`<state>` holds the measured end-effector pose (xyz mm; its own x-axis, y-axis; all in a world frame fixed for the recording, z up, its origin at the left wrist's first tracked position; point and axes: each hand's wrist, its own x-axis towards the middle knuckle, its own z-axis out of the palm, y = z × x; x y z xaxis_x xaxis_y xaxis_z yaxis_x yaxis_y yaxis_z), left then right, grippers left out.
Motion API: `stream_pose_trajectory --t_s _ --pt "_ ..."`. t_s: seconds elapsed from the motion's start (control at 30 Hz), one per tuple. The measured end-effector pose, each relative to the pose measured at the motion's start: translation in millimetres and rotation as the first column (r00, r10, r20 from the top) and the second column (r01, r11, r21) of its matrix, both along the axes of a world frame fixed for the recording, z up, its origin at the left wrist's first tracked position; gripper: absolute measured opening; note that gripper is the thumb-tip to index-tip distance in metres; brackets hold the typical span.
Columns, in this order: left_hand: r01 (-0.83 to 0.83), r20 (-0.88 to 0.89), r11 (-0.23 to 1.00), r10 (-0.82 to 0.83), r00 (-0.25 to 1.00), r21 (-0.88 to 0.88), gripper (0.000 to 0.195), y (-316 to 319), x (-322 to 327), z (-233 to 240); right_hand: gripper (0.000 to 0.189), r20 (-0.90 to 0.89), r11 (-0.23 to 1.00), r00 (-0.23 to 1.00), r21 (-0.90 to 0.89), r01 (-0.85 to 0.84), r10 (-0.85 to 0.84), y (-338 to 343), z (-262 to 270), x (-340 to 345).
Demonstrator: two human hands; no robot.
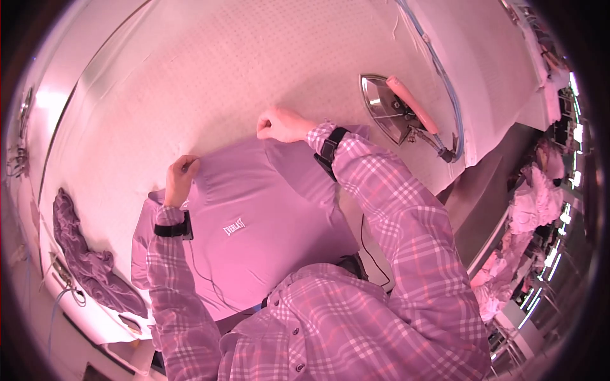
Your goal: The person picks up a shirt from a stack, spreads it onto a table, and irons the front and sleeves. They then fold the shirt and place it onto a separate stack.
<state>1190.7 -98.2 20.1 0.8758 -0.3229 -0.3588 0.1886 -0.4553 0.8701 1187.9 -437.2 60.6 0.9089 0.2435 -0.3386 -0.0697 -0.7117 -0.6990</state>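
Note:
A purple Everlast T-shirt point(267, 205) lies spread before me on a padded pressing table point(228, 71). At its far left edge, my left hand point(181, 178) pinches the fabric between thumb and curled fingers. My right hand point(283, 125) grips the far edge of the shirt close to a sleeve point(305, 171), which hangs under my wrist. Slight creases run across the cloth between both hands. The nearest part of the shirt passes under my body and is hidden. To the right of my right hand, a steam iron point(381, 105) with a rounded handle rests on the table.
A hose point(441, 71) leads from the iron along the right side. Crumpled dark cloth point(90, 266) lies at the table's left edge. Thin cables point(364, 238) hang near my body. Beyond the table on the right are piled garments point(519, 214).

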Motion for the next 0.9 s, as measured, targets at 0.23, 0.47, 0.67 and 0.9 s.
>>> stream_pose_trajectory --t_s 0.23,0.47,0.67,0.9 --pt "-0.007 0.416 0.921 -0.169 0.893 0.389 0.017 -34 -1 -4 0.015 0.546 0.966 0.834 -0.248 0.073 0.077 2 -17 -16" --pt "0.073 0.657 0.922 -0.324 0.681 0.379 0.033 -128 -49 8 0.019 0.532 0.792 0.841 -0.471 0.387 -0.095 -112 14 -95" --pt "0.049 0.564 0.845 -0.398 0.723 0.533 0.055 -153 -57 -16 0.016 0.48 0.749 0.866 -0.521 0.41 -0.141 -120 7 -122" --pt "-0.002 0.528 0.792 -0.404 0.747 0.61 0.071 -135 -49 -29 0.016 0.594 0.774 0.782 -0.399 0.491 -0.19 -116 35 -91"
